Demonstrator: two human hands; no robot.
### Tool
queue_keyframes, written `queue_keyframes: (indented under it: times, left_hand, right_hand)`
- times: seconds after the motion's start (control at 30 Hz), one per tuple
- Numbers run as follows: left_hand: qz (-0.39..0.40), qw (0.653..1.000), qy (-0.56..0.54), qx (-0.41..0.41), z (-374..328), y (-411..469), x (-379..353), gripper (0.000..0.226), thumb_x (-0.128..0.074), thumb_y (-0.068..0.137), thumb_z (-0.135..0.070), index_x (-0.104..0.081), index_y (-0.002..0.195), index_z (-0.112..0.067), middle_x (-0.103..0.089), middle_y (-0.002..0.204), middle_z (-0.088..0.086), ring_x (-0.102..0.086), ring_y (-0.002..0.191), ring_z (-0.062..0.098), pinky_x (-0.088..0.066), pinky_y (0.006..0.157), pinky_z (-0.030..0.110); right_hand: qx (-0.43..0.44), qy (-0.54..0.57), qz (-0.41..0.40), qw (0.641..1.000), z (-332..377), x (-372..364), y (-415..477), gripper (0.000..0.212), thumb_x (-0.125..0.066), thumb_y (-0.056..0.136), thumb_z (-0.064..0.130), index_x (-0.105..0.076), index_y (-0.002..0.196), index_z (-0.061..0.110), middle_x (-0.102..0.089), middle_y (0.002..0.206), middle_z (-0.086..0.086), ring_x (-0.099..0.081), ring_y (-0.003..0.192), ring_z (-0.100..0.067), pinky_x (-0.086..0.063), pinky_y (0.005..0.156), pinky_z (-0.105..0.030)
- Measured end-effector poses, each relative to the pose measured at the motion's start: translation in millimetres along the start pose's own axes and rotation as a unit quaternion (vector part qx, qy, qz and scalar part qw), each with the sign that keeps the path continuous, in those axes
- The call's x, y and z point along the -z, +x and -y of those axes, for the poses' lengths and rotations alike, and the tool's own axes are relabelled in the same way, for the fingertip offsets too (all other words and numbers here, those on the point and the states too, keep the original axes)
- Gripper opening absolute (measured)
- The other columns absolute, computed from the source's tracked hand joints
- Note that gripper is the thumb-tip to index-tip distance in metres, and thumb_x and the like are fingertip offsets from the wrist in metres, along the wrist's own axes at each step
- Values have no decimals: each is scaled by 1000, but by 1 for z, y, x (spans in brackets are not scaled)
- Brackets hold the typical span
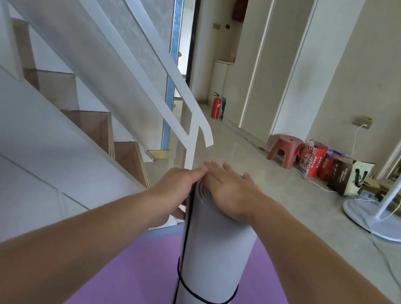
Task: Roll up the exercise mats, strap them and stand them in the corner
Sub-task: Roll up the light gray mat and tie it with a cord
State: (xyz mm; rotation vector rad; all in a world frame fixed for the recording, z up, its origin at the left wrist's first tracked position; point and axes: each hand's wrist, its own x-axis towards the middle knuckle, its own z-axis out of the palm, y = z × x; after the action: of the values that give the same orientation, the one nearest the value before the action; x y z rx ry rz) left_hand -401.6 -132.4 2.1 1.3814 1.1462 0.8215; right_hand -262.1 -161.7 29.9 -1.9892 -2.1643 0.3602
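Observation:
A rolled grey mat (214,255) stands upright in front of me, bound by a dark strap (203,301) around its lower part, with a dark line running up its left side. My left hand (175,187) grips the top left edge of the roll, thumb behind it. My right hand (230,191) lies flat on the top end of the roll, fingers spread. Under the roll a purple mat (135,281) lies unrolled on the floor.
A white staircase with a railing (133,69) rises on the left, its post close beyond the roll. A white standing fan (379,219) with a trailing cable is at right. A red stool (283,149) and several bags (324,167) line the far wall.

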Motion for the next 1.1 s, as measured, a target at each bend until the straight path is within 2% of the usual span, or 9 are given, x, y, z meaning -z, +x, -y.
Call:
queue_keyframes:
  times: [0.1, 0.2, 0.27, 0.37, 0.5, 0.6, 0.7, 0.87, 1.1]
  left_hand:
    - [26, 996, 84, 19, -7, -2, -3, 42, -61, 90, -55, -69, 104, -16, -74, 98, 5, -69, 91, 25, -60, 84, 49]
    - [48, 988, 143, 34, -12, 0, -7, 39, -67, 86, -42, -68, 106, -9, -75, 101, 11, -71, 92, 28, -63, 74, 49]
    - [41, 984, 168, 39, -19, 6, -6, 36, -64, 87, -37, -68, 106, -6, -73, 102, 15, -71, 94, 32, -63, 70, 49]
    - [50, 984, 151, 78, -29, 9, -6, 33, -65, 86, -34, -69, 108, -11, -73, 106, 13, -69, 98, 30, -63, 74, 46]
    - [42, 980, 144, 129, -43, -6, -7, 40, -77, 76, -35, -69, 107, -12, -74, 101, 8, -71, 88, 19, -62, 75, 36]
    - [7, 983, 103, 155, -73, -20, 10, 31, -79, 75, -29, -71, 98, -12, -76, 94, 8, -74, 88, 21, -60, 85, 44]
    - [-22, 983, 73, 169, -126, -43, 40, 16, -75, 85, -21, -69, 98, -13, -76, 96, 9, -73, 87, 19, -60, 75, 35]
    - [-77, 980, 42, 180, -229, -97, 109, 5, -71, 91, -18, -67, 88, -15, -74, 95, 10, -70, 83, 16, -57, 81, 36]
    - [-168, 962, -26, 212, -342, -223, 231, 6, -71, 91, -12, -65, 90, -11, -70, 83, 6, -67, 68, 15, -56, 66, 32]
  right_hand:
    - [-32, 254, -98, 962, -6, 1, -7, 56, -38, 100, 19, -32, 153, 32, -30, 161, 4, -22, 150, -19, -15, 122, -33]
    - [-113, 216, -146, 959, -19, 8, -11, 53, -44, 95, 14, -41, 148, 18, -38, 155, -5, -36, 141, -25, -28, 117, -36]
    - [-217, 157, -116, 956, -36, 12, -13, 49, -44, 97, 36, -45, 141, 14, -44, 146, -12, -47, 128, -35, -43, 104, -48]
    - [-291, 357, 33, 887, -54, 13, -22, 64, -40, 95, 64, -49, 137, 16, -50, 139, -14, -64, 100, -43, -61, 66, -47]
    - [-301, 424, 53, 853, -48, 19, -24, 62, -41, 95, 66, -59, 126, 16, -65, 119, -14, -72, 81, -39, -62, 58, -50]
    - [-292, 450, 74, 841, -28, 46, -22, 57, -52, 91, 63, -61, 123, 17, -66, 117, -9, -70, 90, -35, -61, 53, -44]
    - [-260, 458, 105, 844, 9, 93, -20, 46, -61, 89, 57, -63, 117, 20, -65, 119, -4, -65, 100, -26, -61, 56, -42]
    - [-230, 444, 151, 853, 97, 180, -9, 50, -62, 90, 54, -57, 125, 18, -62, 124, -4, -64, 101, -27, -63, 62, -47]
    - [-150, 415, 221, 870, 265, 279, -30, 66, -67, 78, 65, -57, 126, 21, -60, 128, -3, -67, 98, -29, -63, 65, -47]
